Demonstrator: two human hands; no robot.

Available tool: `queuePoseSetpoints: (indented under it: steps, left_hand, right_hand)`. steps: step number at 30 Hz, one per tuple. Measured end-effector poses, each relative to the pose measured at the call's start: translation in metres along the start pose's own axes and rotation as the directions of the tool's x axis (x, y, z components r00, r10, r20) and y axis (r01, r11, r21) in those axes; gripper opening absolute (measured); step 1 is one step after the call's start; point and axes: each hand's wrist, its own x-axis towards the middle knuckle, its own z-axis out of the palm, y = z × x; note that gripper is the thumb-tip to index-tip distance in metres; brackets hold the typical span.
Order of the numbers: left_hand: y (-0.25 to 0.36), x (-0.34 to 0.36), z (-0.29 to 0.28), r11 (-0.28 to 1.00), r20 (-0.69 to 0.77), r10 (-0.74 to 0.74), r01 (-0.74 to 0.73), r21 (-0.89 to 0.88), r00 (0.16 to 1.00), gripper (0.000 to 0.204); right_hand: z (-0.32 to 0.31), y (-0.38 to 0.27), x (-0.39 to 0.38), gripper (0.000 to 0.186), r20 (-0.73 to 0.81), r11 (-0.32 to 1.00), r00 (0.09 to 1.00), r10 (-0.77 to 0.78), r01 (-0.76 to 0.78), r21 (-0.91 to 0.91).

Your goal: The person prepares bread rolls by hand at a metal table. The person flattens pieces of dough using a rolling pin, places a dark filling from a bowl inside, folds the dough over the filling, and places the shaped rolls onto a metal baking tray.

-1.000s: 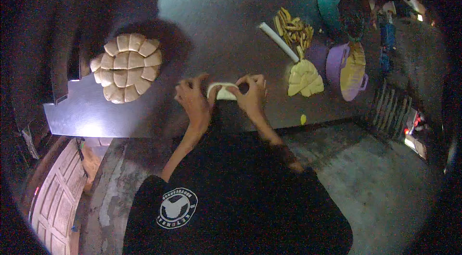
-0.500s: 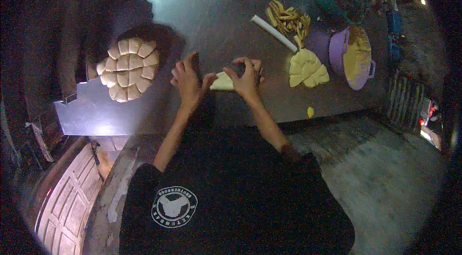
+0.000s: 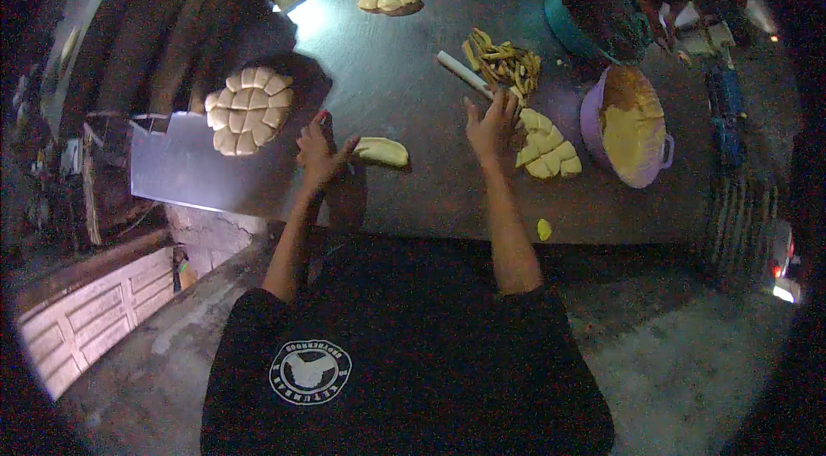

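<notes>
Now that both hands have let go, the folded dough piece (image 3: 381,151) lies on the counter (image 3: 404,86) just beside the open left hand (image 3: 320,155), while the right hand (image 3: 492,122), fingers spread and empty, has moved off to the cut dough pile (image 3: 545,144).

Dark table (image 3: 404,86) with dough pieces (image 3: 248,110)

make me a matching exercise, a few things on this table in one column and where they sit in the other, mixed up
Things:
1. folded dough piece
2. purple pot
3. round cluster of dough pieces
4. teal bucket

Places:
A. far right of the table
B. by the left hand
C. left end of the table
D. right of the right hand, holding yellow batter

Pairs: 1-B, 2-D, 3-C, 4-A
</notes>
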Motion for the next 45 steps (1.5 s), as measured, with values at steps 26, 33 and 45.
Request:
queuePoseSetpoints:
  steps: [26, 33, 45]
  left_hand:
    - [-0.010, 0.015, -0.017, 0.762, 0.064, 0.588, -0.578, 0.293, 0.807, 0.030]
    - [0.002, 0.088, -0.021, 0.777, 0.178, 0.600, -0.621, 0.100, 0.780, 0.026]
    - [-0.003, 0.080, 0.002, 0.290, 0.252, 0.932, -0.954, -0.082, 0.262, 0.026]
  right_hand:
    - [0.032, -0.103, -0.005, 0.059, 0.762, 0.735, 0.426, -0.489, 0.671, 0.096]
    - [0.088, -0.124, 0.032, 0.064, 0.452, 0.911, 0.863, -0.227, 0.352, -0.214]
    - [-0.015, -0.080, -0.071, 0.057, 0.763, 0.958, 0.589, -0.266, 0.250, 0.141]
